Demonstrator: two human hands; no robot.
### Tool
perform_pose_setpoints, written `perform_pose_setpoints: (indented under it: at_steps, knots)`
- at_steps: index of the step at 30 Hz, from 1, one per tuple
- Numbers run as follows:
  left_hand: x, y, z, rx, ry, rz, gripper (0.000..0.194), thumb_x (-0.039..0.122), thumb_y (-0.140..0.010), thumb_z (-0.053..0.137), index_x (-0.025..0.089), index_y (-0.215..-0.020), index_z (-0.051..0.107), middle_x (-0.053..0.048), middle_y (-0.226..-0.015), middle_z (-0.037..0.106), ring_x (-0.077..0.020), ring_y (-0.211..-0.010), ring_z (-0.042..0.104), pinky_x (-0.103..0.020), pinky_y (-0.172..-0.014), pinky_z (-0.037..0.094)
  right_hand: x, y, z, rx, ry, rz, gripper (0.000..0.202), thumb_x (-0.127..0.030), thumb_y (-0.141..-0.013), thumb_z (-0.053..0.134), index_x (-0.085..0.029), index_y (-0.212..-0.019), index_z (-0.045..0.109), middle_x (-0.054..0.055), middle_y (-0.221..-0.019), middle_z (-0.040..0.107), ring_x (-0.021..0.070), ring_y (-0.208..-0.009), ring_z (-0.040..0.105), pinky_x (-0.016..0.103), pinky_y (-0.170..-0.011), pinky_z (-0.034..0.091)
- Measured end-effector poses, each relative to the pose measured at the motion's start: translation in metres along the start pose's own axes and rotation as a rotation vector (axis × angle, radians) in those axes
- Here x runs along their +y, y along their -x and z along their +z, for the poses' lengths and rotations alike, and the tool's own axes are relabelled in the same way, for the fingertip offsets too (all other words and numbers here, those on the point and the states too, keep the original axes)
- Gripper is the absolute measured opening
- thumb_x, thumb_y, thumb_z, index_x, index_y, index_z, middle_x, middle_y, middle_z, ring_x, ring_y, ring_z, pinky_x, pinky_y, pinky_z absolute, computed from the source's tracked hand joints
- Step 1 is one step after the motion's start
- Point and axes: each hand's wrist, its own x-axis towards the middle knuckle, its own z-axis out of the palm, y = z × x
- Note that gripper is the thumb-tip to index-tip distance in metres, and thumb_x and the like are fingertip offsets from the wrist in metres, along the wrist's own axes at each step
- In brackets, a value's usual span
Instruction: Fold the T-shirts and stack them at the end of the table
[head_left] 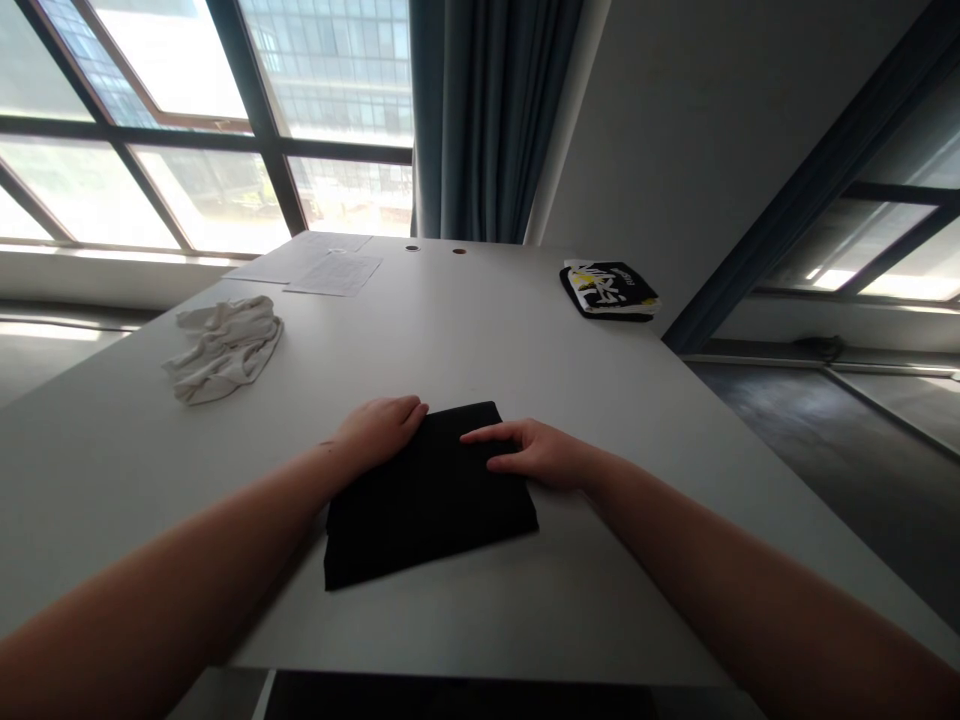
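Note:
A black folded cloth (435, 495) lies flat near the front of the white table, its left edge tilted toward me. At its upper left edge, the fingers of my left hand (381, 428) are closed over the fabric. My right hand (544, 452) rests on the right edge of the cloth, thumb and forefinger stretched out and apart. Its other fingers are mostly hidden from view. What kind of garment the cloth is cannot be made out.
On the left of the white table (480, 340) sits a crumpled off-white cloth (225, 345). Paper sheets (334, 272) lie behind it. A stack of folded printed clothing (611, 290) stands at the back right. Two round holes pierce the far edge, before a blue curtain (491, 120).

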Motion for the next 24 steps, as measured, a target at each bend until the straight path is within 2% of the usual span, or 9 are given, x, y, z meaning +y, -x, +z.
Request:
perform_pose_setpoints:
  at_steps: [7, 11, 15, 19, 24]
  knots:
    - [-0.005, -0.003, -0.003, -0.013, -0.040, -0.071, 0.049, 0.049, -0.104, 0.026, 0.024, -0.101, 0.068, -0.010, -0.109, 0.077, -0.0292, -0.101, 0.071, -0.039, -0.085, 0.050, 0.001, 0.000, -0.002, -0.002, -0.030, 0.016, 0.052, -0.034, -0.088, 0.076, -0.030, -0.139, 0.067, 0.003, -0.136, 0.070, 0.0277, -0.124, 0.065, 0.045, -0.111, 0.049]
    - [-0.003, -0.002, -0.002, 0.026, -0.133, -0.112, 0.047, 0.050, -0.104, 0.029, 0.024, -0.105, 0.068, -0.011, -0.105, 0.077, -0.0307, -0.101, 0.071, -0.039, -0.084, 0.050, 0.013, -0.001, -0.019, 0.025, -0.116, 0.021, 0.052, -0.035, -0.087, 0.077, -0.031, -0.138, 0.068, 0.003, -0.135, 0.071, 0.0274, -0.124, 0.066, 0.044, -0.109, 0.051]
    - [-0.009, -0.003, -0.002, 0.047, -0.231, -0.154, 0.045, 0.047, -0.104, 0.031, 0.022, -0.106, 0.068, -0.012, -0.105, 0.077, -0.0310, -0.101, 0.071, -0.038, -0.082, 0.050, 0.032, 0.001, -0.047, 0.198, -0.193, 0.086, 0.047, -0.032, -0.086, 0.077, -0.030, -0.132, 0.072, 0.003, -0.124, 0.076, 0.0249, -0.110, 0.073, 0.041, -0.103, 0.057]
    - [-0.018, -0.005, 0.000, 0.045, -0.249, -0.138, 0.044, 0.045, -0.103, 0.032, 0.022, -0.105, 0.069, -0.013, -0.106, 0.077, -0.0314, -0.100, 0.072, -0.038, -0.079, 0.050, 0.046, 0.006, -0.070, 0.379, -0.299, 0.137, 0.046, -0.029, -0.083, 0.078, -0.028, -0.129, 0.074, 0.005, -0.113, 0.079, 0.0232, -0.097, 0.076, 0.037, -0.092, 0.062]
    - [-0.022, -0.007, 0.003, 0.027, -0.215, -0.118, 0.045, 0.046, -0.103, 0.032, 0.021, -0.106, 0.069, -0.014, -0.106, 0.076, -0.0314, -0.099, 0.072, -0.038, -0.078, 0.049, 0.060, 0.007, -0.090, 0.586, -0.301, 0.083, 0.054, -0.028, -0.081, 0.078, -0.028, -0.135, 0.070, 0.006, -0.118, 0.078, 0.0245, -0.102, 0.075, 0.041, -0.097, 0.060]
